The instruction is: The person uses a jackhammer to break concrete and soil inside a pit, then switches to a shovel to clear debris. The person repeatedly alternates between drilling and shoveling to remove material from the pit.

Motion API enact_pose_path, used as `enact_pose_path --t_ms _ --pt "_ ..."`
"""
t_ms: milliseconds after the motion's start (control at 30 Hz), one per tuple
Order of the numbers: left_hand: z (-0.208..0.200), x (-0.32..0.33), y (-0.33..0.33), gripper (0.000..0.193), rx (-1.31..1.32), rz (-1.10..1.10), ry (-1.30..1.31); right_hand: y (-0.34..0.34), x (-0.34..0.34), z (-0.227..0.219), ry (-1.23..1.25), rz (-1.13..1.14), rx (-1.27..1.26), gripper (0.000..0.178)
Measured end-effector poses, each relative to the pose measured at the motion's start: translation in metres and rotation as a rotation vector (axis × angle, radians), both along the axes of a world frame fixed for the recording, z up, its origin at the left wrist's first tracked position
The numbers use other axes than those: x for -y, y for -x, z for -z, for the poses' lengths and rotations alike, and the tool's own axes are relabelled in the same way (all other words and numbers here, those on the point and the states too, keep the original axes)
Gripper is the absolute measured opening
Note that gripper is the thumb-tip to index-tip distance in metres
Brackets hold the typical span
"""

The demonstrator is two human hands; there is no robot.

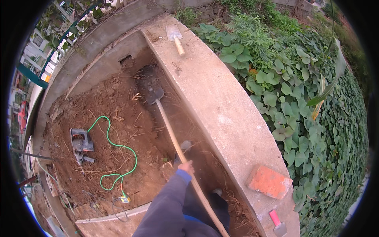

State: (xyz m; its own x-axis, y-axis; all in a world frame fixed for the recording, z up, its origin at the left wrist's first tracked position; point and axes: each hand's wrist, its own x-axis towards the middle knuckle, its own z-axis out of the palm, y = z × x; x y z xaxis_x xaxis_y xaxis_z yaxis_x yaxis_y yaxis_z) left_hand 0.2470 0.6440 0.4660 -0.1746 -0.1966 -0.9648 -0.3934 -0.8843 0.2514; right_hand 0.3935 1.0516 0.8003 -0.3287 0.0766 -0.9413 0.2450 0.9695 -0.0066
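My left hand point(186, 167) is closed around the long wooden handle of a shovel point(170, 132), about midway along it. The metal blade rests at the far end of a narrow dirt trench point(203, 160), against dark, damp soil. From there the handle slants back toward me and leaves the lower edge of the picture. The left sleeve is dark with a blue cuff. My right hand does not show. Under the handle, my feet stand in the trench beside the concrete wall.
A wide concrete ledge point(221, 114) carries a flat wood-handled trowel point(174, 38), an orange brick point(270, 182) and a pink-handled trowel point(278, 223). Left, a power drill point(81, 145) with a green cord point(132, 150) lies on heaped soil with roots. Leafy vines point(304, 118) border the ledge.
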Motion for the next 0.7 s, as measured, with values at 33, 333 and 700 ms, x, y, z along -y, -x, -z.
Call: enact_pose_path --t_ms 33,333,700 --pt "0.001 0.001 0.003 0.024 -0.038 -0.059 -0.062 0.006 0.005 0.004 0.010 -0.035 -0.039 0.036" --pt "0.001 -0.012 -0.005 0.030 0.232 -0.009 0.002 0.012 -0.011 0.014 -0.042 -0.098 -0.045 0.038" --pt "-0.039 -0.043 0.003 0.036 0.373 0.251 0.081 0.026 -0.007 0.005 -0.084 -0.142 -0.009 0.041"
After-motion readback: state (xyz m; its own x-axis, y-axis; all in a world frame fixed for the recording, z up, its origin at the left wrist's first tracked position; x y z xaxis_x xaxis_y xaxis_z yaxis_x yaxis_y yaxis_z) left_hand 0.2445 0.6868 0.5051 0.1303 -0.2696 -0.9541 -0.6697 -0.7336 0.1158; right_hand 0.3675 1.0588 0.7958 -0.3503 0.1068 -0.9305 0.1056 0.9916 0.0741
